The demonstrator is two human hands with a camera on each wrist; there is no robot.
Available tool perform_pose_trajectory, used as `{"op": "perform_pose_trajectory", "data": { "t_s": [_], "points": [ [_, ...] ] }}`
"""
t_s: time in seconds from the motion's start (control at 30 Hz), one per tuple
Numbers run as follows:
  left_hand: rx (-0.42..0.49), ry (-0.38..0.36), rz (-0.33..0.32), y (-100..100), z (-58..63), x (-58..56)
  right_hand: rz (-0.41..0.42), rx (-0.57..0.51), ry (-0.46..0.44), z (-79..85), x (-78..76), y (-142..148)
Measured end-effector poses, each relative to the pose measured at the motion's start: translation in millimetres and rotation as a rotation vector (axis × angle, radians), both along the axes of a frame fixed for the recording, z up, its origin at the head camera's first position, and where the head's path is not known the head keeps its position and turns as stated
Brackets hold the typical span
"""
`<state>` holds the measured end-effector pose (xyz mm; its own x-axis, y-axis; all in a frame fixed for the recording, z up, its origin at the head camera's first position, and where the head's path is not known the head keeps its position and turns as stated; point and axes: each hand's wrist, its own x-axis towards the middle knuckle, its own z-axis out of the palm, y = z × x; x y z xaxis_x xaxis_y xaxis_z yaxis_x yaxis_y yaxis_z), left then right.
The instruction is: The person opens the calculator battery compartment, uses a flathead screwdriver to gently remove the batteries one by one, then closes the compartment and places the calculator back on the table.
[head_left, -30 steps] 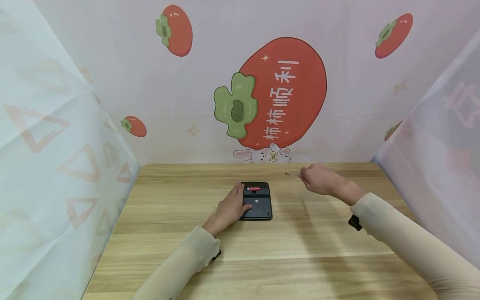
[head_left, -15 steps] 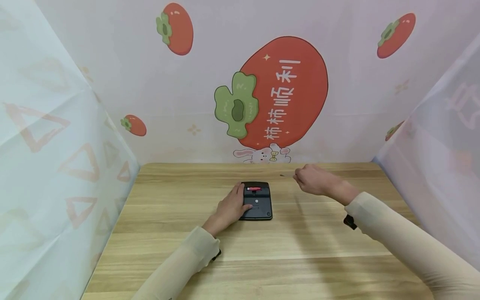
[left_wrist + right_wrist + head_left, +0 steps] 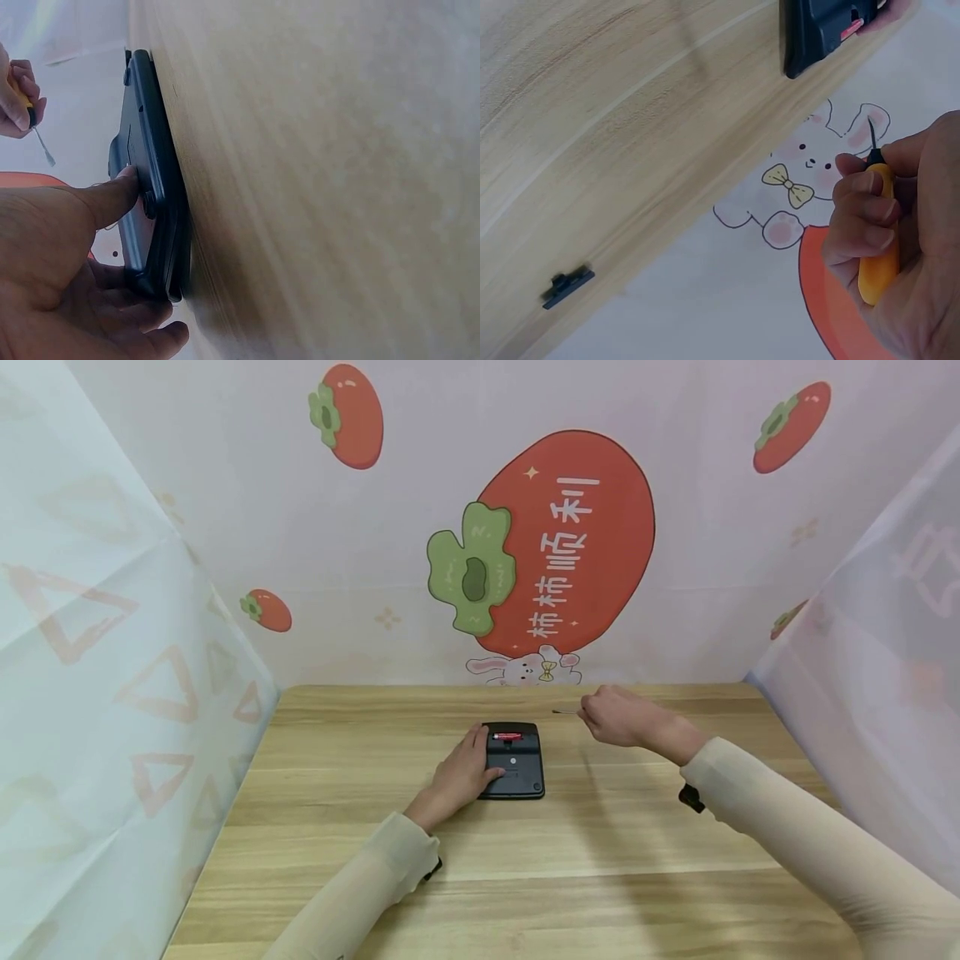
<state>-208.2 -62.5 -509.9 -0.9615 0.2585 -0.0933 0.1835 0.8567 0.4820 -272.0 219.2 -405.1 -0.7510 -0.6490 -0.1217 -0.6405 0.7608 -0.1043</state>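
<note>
A black calculator [image 3: 525, 781], or something that looks much like one, lies back side up on the wooden bench [image 3: 315, 760]. Its long way runs from near to far. Close to its far end sits a red battery [image 3: 507, 737], lying sideways, from left to right. The left hand [image 3: 459, 770] grips the calculator by its left side: the thumb presses on the back, the other fingers lie along the edge, and the fingertips are just beside the battery's left end. So the left hand is the nearer one. The right hand [image 3: 618, 718] has its fingers wrapped round a yellow screwdriver [image 3: 877, 277] and hangs in the air over the bench, off to the right. The metal tip [image 3: 562, 712] points left. From that tip, the battery is to the left and lower down, with a gap between, so the tip touches nothing. Seen from the head, battery and screwdriver both run mostly sideways. A small black piece [image 3: 568, 286], too blurry to name, is on the bench, well apart from the calculator.
</note>
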Motion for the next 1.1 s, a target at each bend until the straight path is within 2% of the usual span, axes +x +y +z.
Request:
{"op": "perform_pose_trajectory", "data": {
  "t_s": [0.27, 0.7, 1.1],
  "points": [
    [0.007, 0.0, 0.003, 0.2, 0.1, -0.9, -0.012, 0.03, 0.001, 4.1, -2.1, -7.6],
    [-0.006, -0.009, 0.007, 0.3, 1.6, -0.9, -0.051, 0.124, -0.13, 10.9, -1.2, -23.3],
    [-0.003, 0.002, 0.002, 0.2, 0.2, -0.5, -0.038, 0.16, -0.146, 7.8, -1.8, -37.6]
  ]
}}
